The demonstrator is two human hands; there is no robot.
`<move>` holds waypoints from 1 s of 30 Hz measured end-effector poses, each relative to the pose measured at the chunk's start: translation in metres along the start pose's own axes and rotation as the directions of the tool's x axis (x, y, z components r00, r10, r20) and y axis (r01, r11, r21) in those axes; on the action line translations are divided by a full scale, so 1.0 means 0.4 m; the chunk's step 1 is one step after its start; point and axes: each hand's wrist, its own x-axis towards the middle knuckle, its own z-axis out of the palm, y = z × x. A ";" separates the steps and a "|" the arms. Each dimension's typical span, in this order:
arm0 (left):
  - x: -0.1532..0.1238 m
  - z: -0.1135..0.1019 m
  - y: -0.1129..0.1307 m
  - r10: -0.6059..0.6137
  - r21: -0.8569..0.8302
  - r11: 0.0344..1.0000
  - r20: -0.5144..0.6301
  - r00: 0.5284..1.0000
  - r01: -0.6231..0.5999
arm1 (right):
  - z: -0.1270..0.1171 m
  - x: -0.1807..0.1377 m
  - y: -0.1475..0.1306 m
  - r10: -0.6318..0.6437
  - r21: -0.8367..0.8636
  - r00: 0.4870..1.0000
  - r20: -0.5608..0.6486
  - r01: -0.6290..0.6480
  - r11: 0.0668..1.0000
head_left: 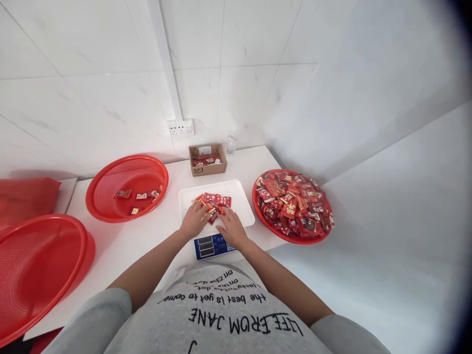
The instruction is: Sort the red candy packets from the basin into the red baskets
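Note:
Several small red packets (217, 199) lie in a loose pile on the white tray of a weighing scale (241, 196). My left hand (193, 220) rests on the pile's near left side, its fingers stretched over the packets. On the near right side my right hand (233, 228) touches the pile with fingers spread and thumb apart. Neither hand is closed around a packet. Below the tray, the scale's blue panel (210, 247) is partly covered by my right hand and wrist.
A red basket (263, 216) heaped with similar packets stands at right. Behind the scale is a cardboard box (210, 169) holding more packets, beside a clear plastic item (230, 143). At left are a red basket (96, 189) with a few packets and another red basket (79, 260).

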 end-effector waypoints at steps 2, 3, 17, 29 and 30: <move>-0.015 0.002 0.003 0.018 -0.005 1.000 0.029 0.999 -0.018 | 0.006 -0.005 -0.012 0.001 0.008 1.000 -0.017 0.000 1.000; -0.023 0.002 0.004 0.028 -0.002 1.000 0.049 0.998 -0.028 | 0.009 -0.007 -0.017 0.002 0.009 1.000 -0.020 -0.002 1.000; -0.071 -0.011 0.000 0.091 0.085 0.990 0.225 0.970 -0.112 | 0.002 -0.012 -0.045 0.038 -0.026 0.999 0.007 -0.038 0.999; -0.057 -0.019 0.010 0.025 0.099 0.994 0.190 0.982 -0.044 | -0.001 -0.008 0.014 0.003 -0.076 0.997 -0.080 -0.009 0.997; -0.053 -0.019 0.009 0.032 0.098 0.994 0.186 0.982 -0.050 | 0.002 -0.013 0.019 -0.002 -0.079 0.996 -0.088 -0.005 0.997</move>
